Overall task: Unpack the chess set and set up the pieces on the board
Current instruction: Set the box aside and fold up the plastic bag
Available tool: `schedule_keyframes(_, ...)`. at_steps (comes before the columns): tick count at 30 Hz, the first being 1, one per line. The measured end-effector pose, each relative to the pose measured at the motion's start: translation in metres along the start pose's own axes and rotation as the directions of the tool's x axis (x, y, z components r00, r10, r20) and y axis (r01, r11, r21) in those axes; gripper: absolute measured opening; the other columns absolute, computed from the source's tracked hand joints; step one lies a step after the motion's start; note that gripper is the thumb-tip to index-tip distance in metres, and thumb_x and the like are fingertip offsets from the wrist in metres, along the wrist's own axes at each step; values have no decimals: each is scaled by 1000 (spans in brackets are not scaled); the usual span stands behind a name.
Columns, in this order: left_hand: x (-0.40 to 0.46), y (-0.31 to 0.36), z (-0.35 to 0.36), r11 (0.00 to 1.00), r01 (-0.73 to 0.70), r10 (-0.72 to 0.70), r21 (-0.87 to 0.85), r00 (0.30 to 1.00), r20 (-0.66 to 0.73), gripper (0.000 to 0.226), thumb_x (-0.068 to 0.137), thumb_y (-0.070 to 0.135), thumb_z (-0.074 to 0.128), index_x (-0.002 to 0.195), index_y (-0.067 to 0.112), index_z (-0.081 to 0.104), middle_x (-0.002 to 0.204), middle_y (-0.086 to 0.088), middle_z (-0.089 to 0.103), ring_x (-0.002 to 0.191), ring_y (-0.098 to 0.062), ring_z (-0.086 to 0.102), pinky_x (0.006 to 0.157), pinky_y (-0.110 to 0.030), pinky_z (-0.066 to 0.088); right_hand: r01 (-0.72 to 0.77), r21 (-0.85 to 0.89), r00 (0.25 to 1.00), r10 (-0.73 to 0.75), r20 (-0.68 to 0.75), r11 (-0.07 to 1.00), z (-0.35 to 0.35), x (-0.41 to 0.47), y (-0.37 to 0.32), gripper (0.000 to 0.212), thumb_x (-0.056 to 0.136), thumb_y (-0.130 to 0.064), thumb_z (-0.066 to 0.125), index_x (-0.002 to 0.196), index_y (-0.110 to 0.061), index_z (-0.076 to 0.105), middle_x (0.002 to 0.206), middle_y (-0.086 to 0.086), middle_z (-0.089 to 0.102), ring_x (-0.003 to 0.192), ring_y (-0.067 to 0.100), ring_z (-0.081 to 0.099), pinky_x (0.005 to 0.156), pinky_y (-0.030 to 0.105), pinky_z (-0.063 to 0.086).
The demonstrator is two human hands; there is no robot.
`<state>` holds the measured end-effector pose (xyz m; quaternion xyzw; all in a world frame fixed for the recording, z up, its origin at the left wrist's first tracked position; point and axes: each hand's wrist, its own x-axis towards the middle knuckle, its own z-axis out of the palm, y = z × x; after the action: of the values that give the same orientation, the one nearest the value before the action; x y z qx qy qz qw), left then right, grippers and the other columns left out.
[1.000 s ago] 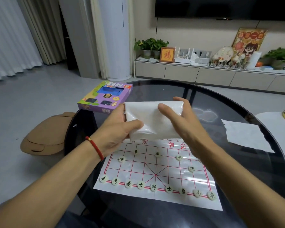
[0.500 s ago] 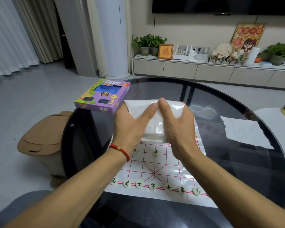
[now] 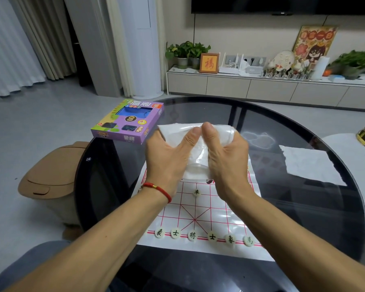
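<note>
One round dark glass table [image 3: 303, 207] carries everything, and one paper board [image 3: 198, 220] with a red grid lies on it toward six o'clock. One purple game box [image 3: 128, 123] sits at the table's ten o'clock edge, and one torn white paper sheet [image 3: 312, 165] lies at three o'clock.

Held up over the far half of the board, at twelve o'clock from the placed pieces, is one white packet [image 3: 196, 152] of thin crinkled plastic wrap. Both hands hold it: the left hand [image 3: 167, 159] and the right hand [image 3: 228, 157] curl their fingers round its sides, and the two thumbs meet, pressed together on the top face. It looks light, soft and slippery, so it will likely give and slide under the fingers. Pinching the film at the middle, where the thumbs are, seems the best place to tear it. What it contains cannot be seen.

Seven pale round pieces [image 3: 192, 236] show on the board: six along the near row at six o'clock and one further in; the arms may hide others.
</note>
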<state>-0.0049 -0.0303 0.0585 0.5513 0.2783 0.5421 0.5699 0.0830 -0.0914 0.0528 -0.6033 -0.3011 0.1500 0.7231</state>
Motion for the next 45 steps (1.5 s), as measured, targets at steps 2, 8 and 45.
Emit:
schedule_keyframes(2, 0, 2, 2, 1000, 0, 0, -8, 1000, 9, 15, 76, 22, 87, 82, 28, 74, 85, 6, 77, 85, -20, 76, 79, -49, 62, 8, 12, 1000, -8, 0, 1000, 0, 0, 0, 33, 85, -55, 72, 88, -22, 67, 81, 7, 71, 76, 32, 71, 56, 54, 59)
schedule_keyframes(8, -1, -4, 7, 1000, 19, -19, -9, 1000, -10, 19, 72, 34, 90, 81, 36, 73, 88, 0, 77, 86, -27, 75, 77, -57, 61, 27, 24, 1000, -27, -3, 999, -2, 3, 5, 34, 86, -55, 71, 84, -22, 64, 72, 2, 67, 68, 31, 67, 58, 40, 53)
schedule_keyframes(45, 34, 18, 51, 840, 319, -530, 439, 656, 538, 48, 83, 12, 69, 128, 0, 58, 124, -23, 67, 92, -25, 66, 72, -36, 54, -461, -167, 655, 461, 599, 872, -137, 49, -30, 63, 85, -70, 56, 129, -26, 64, 123, 0, 72, 115, 22, 68, 103, 46, 50)
